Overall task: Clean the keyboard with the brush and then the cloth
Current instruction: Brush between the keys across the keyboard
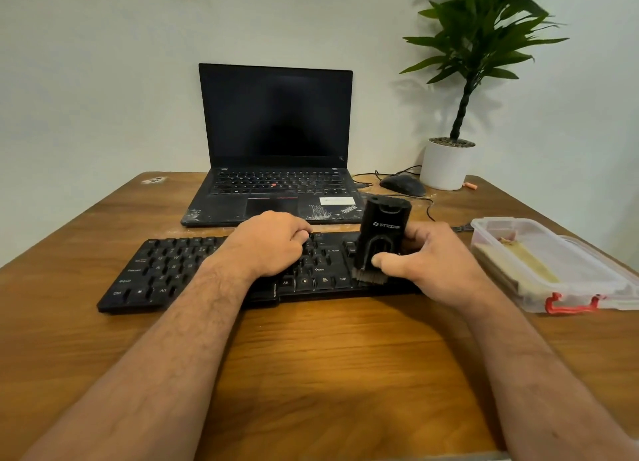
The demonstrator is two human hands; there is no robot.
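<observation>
1. Two bare forearms are reaching forward over the wooden table [328, 357] toward the black keyboard [166, 270], which is lying with its long axis running left to right across the person's front
2. The right hand [432, 260] is gripping the black brush [382, 234] upright, thumb curled across its front, with the bristles pointing down and touching the keys at the keyboard's right end, near the Ctrl key
3. The left hand [273, 243] is resting on the keyboard's middle with fingers curled down onto the keys; it seems to be steadying the board, holding nothing
4. Most of the uncleaned keys are lying to the left of the brush, so the coming strokes are likely heading leftward along the long axis, toward the steadying hand, which will probably need shifting
5. To the right, well apart from the keyboard, a clear plastic container [587, 274] is sitting with a folded yellowish cloth [518, 263] inside, nearer the right hand
6. Farther back, an open ThinkPad laptop [276, 149], a mouse [403, 185] and a potted plant [449, 163] are standing by the wall
</observation>
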